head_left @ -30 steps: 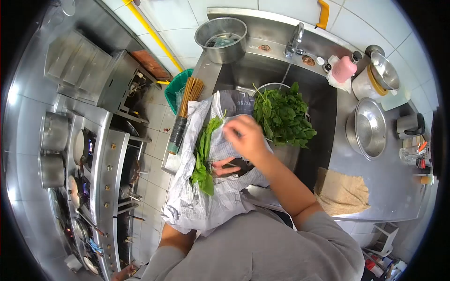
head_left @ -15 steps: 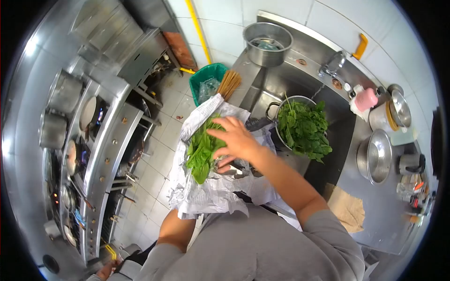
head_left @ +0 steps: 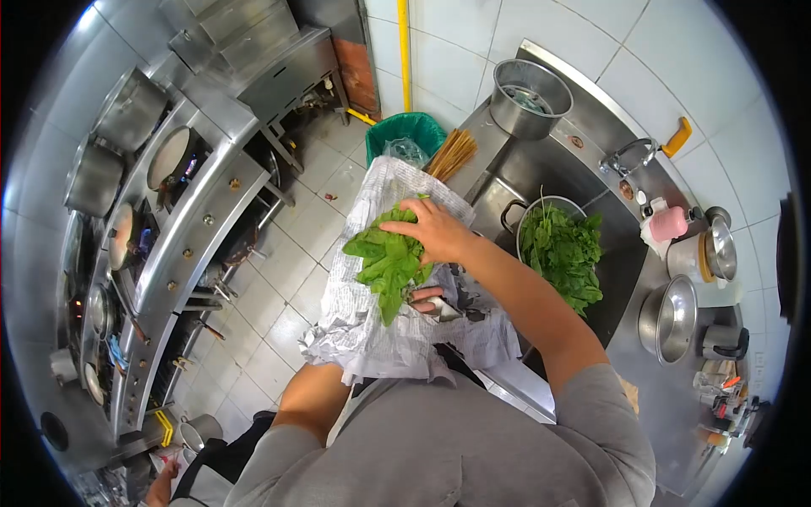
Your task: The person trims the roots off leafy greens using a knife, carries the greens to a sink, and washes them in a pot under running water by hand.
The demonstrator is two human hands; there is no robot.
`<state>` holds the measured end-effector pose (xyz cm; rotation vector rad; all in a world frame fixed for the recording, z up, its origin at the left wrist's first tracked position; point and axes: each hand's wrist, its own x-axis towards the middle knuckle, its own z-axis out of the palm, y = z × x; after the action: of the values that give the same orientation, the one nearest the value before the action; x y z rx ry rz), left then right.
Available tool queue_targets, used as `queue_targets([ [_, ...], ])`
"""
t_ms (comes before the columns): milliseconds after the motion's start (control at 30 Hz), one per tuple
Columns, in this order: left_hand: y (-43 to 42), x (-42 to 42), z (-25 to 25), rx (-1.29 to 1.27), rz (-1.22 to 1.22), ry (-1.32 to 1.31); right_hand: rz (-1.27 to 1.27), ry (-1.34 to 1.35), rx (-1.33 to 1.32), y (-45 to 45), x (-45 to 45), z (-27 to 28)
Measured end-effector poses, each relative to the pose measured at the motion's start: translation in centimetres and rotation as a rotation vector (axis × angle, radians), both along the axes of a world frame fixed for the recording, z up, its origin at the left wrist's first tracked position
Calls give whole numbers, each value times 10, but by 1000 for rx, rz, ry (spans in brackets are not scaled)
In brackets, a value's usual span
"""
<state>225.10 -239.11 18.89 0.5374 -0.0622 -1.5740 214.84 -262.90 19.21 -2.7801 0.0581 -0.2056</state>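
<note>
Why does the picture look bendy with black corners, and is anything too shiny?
In the head view, the stove bows and the corners go black, probably from a very wide lens; in the head view, white glare hits the shiny wall at upper left; in the head view, the right hand and the leaves under it look fairly clear.

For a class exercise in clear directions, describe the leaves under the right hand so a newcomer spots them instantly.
Find the steel sink, then the newspaper to its left. On it, beneath the right hand, lie the leaves. They are brighter green than the bunch in the pot.
</note>
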Motion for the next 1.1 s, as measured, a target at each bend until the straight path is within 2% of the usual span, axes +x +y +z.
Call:
queue_targets([
  [133,1,6,-1,-9,6,4,-16,-54,82,-4,-7,-12],
  [300,2,8,-6,-13,17,9,-69,-249,142,4,-10,-11],
  [400,3,9,-7,-11,23,14,-77,-167,259,2,1,1],
  [500,6,8,-5,-9,28,21,-72,-21,180,-8,12,2],
  [633,8,7,-5,-5,42,16,24,63,214,-9,-5,3],
  [700,8,8,-5,-8,46,13,12,-170,174,-3,-15,-14],
  [833,8,9,-6,-4,51,5,-52,-246,235,20,-30,-9],
  [933,7,10,-8,1,58,-2,-53,-157,329,24,-34,-14],
  [1000,9,9,-8,7,58,-1,-159,-43,410,26,-36,-15],
  [1100,11,10,-9,8,57,-6,-179,96,388,29,-33,-11],
])
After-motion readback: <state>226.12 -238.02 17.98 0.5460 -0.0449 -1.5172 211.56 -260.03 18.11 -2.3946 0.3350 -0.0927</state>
